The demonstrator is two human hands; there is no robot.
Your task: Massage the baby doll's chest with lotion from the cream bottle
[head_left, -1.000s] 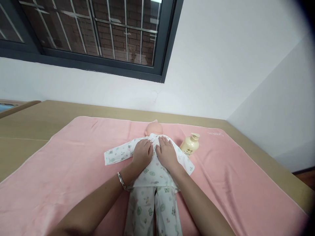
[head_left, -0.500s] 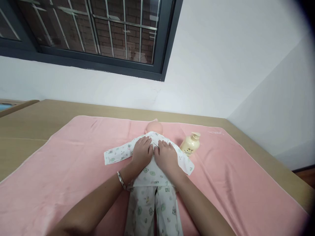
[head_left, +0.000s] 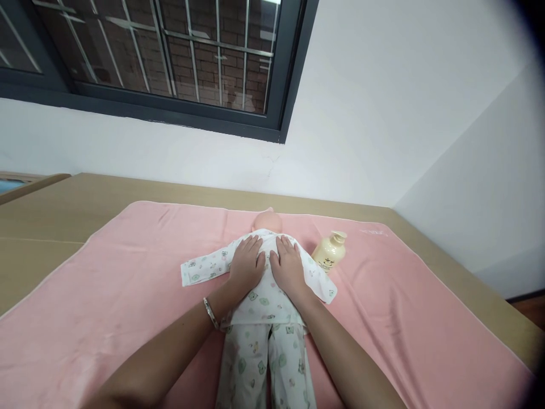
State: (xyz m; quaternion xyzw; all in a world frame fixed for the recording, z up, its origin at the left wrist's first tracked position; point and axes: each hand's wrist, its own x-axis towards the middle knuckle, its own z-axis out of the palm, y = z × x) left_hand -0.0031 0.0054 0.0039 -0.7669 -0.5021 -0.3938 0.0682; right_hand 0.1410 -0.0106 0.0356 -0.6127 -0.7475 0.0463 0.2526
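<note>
A baby doll [head_left: 266,220] in white printed pyjamas [head_left: 264,341] lies on a pink towel [head_left: 110,295], head toward the wall. My left hand [head_left: 246,264] rests flat on the doll's upper back, left of the middle, a silver bracelet on its wrist. Beside it my right hand [head_left: 288,266] lies flat on the right half of the back, fingers spread. Both palms press on the shirt and hold nothing. The doll's sleeves stretch out to either side.
A cream pump bottle [head_left: 327,253] lies on its side on the towel just right of the doll. The towel covers a tan wooden table [head_left: 51,210] pushed against a white wall. A dark barred window [head_left: 170,51] is above.
My hands have slid slightly up the doll's back and sit a little apart; half a second ago they were closer together. Nothing else has moved.
</note>
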